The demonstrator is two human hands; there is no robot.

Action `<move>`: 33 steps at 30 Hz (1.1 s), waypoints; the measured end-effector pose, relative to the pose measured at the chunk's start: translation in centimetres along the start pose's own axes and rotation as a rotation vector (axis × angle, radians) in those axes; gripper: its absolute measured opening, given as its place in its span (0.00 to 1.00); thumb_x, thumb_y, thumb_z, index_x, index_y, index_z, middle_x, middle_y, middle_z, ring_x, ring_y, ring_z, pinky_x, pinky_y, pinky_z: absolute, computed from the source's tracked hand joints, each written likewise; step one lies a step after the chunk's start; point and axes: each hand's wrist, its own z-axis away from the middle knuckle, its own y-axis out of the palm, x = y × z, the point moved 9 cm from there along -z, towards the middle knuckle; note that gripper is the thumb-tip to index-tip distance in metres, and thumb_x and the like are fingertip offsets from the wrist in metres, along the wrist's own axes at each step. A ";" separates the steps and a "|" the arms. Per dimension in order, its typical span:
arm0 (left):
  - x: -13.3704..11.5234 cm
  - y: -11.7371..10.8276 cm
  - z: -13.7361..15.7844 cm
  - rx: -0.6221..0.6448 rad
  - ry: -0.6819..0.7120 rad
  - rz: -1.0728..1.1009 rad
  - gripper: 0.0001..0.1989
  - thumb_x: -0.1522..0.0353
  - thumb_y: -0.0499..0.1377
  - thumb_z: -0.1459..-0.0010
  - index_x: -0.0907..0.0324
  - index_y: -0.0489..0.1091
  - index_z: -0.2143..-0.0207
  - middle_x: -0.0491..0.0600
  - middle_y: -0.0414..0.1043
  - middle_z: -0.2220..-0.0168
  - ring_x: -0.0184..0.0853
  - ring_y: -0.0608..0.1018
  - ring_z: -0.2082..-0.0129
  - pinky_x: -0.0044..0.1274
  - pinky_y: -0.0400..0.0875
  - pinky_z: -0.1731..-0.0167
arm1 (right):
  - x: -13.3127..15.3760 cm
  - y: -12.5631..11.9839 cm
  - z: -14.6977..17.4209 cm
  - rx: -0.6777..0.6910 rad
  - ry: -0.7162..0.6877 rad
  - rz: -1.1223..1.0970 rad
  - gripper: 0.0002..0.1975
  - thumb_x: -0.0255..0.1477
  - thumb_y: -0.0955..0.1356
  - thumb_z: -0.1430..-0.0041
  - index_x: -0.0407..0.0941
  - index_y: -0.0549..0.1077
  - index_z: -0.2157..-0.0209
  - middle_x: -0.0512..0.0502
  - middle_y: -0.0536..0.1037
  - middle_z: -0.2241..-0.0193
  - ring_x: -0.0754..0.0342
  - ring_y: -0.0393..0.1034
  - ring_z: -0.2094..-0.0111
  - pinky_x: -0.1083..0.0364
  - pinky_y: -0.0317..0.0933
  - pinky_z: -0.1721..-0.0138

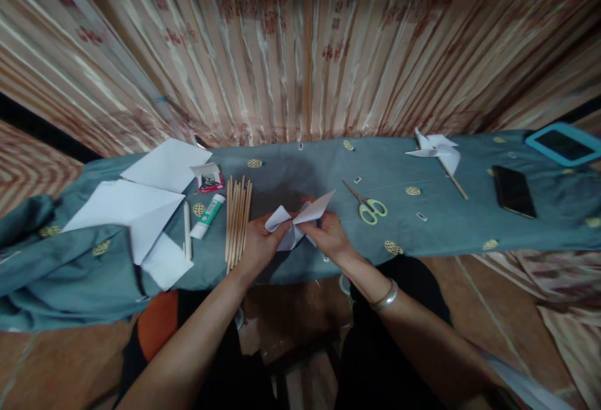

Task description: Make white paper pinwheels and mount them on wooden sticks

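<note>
Both hands pinch a white paper pinwheel (312,210) whose blades curl toward its middle, held just above the front of the cloth. My left hand (260,241) grips its left side with the thumb near the centre. On the other side my right hand (331,236) closes on the paper, thumb also at the centre. The fingers behind the paper are mostly hidden. Left of my left hand lies a bundle of several thin wooden sticks (238,219). Scissors with green handles (370,210) rest to the right of my right hand.
Left on the blue-green cloth (300,172) are white paper sheets (126,210), a white pen (187,230), a glue stick (208,216) and an open small box (209,178). Rightward lie a finished-looking pinwheel on a stick (439,150), a phone (514,191) and a blue-framed tablet (566,144).
</note>
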 end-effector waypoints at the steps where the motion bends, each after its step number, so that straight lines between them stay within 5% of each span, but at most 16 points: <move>1: 0.0 0.0 0.0 -0.003 -0.005 0.001 0.16 0.60 0.63 0.52 0.64 0.79 0.67 0.53 0.81 0.69 0.43 0.81 0.67 0.27 0.74 0.67 | 0.2 0.0 0.0 0.001 -0.005 0.004 0.13 0.36 0.72 0.53 0.45 0.80 0.64 0.42 0.76 0.51 0.45 0.71 0.51 0.48 0.62 0.47; 7: 0.6 -0.2 -0.2 -0.048 -0.019 0.002 0.18 0.58 0.64 0.54 0.63 0.79 0.67 0.54 0.81 0.67 0.45 0.82 0.66 0.30 0.76 0.66 | 1.0 0.0 0.0 0.025 -0.020 0.020 0.09 0.31 0.71 0.50 0.48 0.81 0.65 0.47 0.77 0.54 0.47 0.69 0.49 0.49 0.61 0.46; 11: 1.3 -0.5 -0.3 -0.097 -0.042 0.025 0.20 0.57 0.67 0.58 0.64 0.78 0.66 0.55 0.81 0.65 0.47 0.81 0.63 0.33 0.76 0.61 | 1.9 0.0 0.0 0.025 -0.085 0.007 0.02 0.28 0.70 0.50 0.46 0.77 0.74 0.48 0.77 0.61 0.51 0.71 0.55 0.52 0.62 0.49; 17: 2.2 -0.7 -0.6 -0.130 -0.115 0.050 0.22 0.57 0.68 0.60 0.63 0.77 0.65 0.54 0.81 0.65 0.46 0.81 0.64 0.34 0.77 0.62 | 2.6 0.1 -0.1 0.029 -0.112 0.014 0.06 0.24 0.70 0.50 0.46 0.73 0.78 0.50 0.76 0.60 0.53 0.71 0.55 0.54 0.62 0.49; 25: 2.1 -0.8 -0.7 -0.138 -0.092 0.050 0.18 0.60 0.67 0.60 0.61 0.77 0.67 0.53 0.81 0.65 0.45 0.81 0.62 0.34 0.76 0.58 | 1.1 0.3 -0.5 0.023 -0.036 0.063 0.07 0.29 0.71 0.47 0.49 0.81 0.65 0.47 0.74 0.51 0.50 0.68 0.48 0.51 0.59 0.43; 33: 2.0 -0.5 -0.5 -0.105 -0.120 0.077 0.19 0.59 0.68 0.61 0.62 0.77 0.68 0.54 0.81 0.67 0.45 0.81 0.65 0.33 0.76 0.62 | 1.9 0.3 -0.3 0.042 -0.058 0.064 0.06 0.29 0.71 0.47 0.51 0.82 0.67 0.50 0.79 0.60 0.50 0.73 0.56 0.53 0.65 0.51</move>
